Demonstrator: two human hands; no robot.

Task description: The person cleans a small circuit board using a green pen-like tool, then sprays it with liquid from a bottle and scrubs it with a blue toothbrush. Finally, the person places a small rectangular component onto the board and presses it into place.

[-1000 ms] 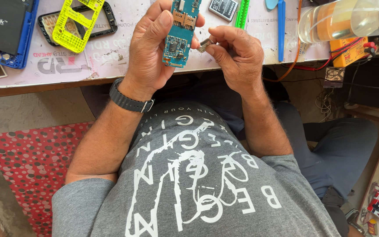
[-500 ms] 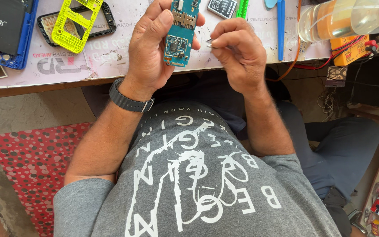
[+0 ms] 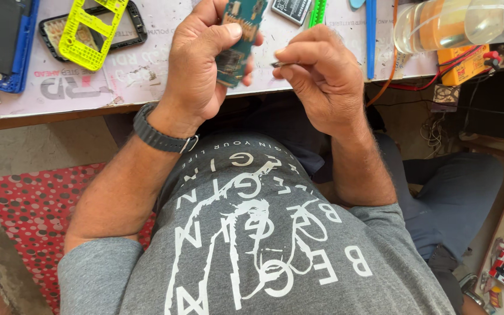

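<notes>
The left hand (image 3: 199, 64) has its grip closed around a teal circuit board (image 3: 237, 49), held upright above the near edge of the surface (image 3: 88, 96), thumb pressed on its face. The right hand (image 3: 322, 81), just to the right of it, pinches a thin metal tool (image 3: 281, 63) whose tip points at the board. A yellow plastic frame (image 3: 91, 29) lies at far left, a blue tool (image 3: 371, 35) at far right.

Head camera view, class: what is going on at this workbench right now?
A seated person grips a teal circuit board upright in the left hand. The right hand pinches a thin metal tool, its tip near the board's edge. On the worktop behind lie a yellow plastic frame and a blue stick tool.
</notes>
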